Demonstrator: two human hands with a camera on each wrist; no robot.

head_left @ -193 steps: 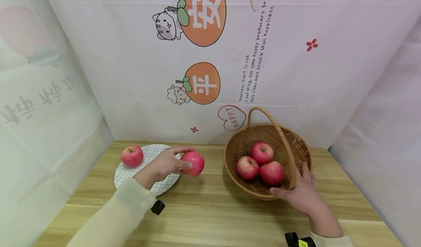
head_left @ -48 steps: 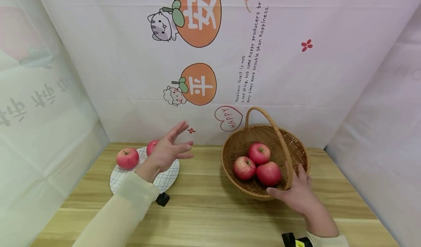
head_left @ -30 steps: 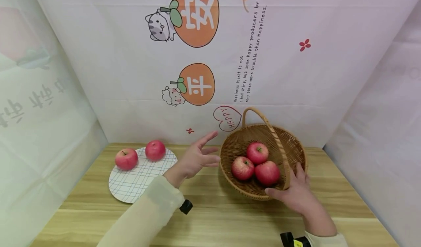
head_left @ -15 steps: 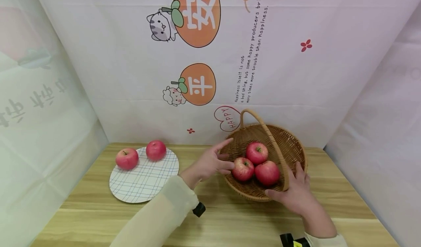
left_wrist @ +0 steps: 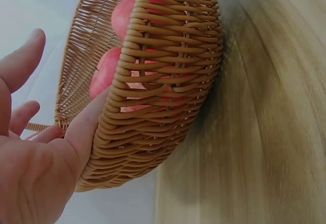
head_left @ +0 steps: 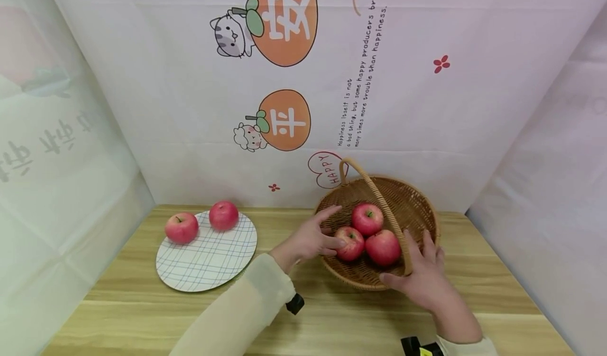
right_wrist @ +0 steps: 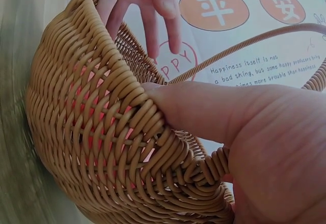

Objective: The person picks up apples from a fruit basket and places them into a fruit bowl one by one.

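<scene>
My left hand (head_left: 310, 238) reaches over the left rim of a wicker basket (head_left: 417, 200), fingers spread. Its fingertips are at the left apple (head_left: 351, 246); whether they touch it I cannot tell. Behind that apple sits another red apple (head_left: 367, 219), with a third apple (head_left: 383, 248) to the right. At the basket's right front, my right hand (head_left: 427, 279) grips the rim beside the foot of the arched handle (head_left: 379, 198). In the right wrist view, its thumb (right_wrist: 204, 107) lies over the rim, while the other fingers are mostly hidden.
A round plate (head_left: 208, 261) with blue check lines lies on the wooden table (head_left: 332, 324) at the left. One apple (head_left: 182, 228) sits at its left edge and another apple (head_left: 224, 216) at its back. A printed white cloth (head_left: 403, 108) hangs right behind.
My left hand has let go of an apple, now at the plate's back, and moved right into the basket. The basket's handle has swung somewhat left; my right hand has stayed on the basket.
</scene>
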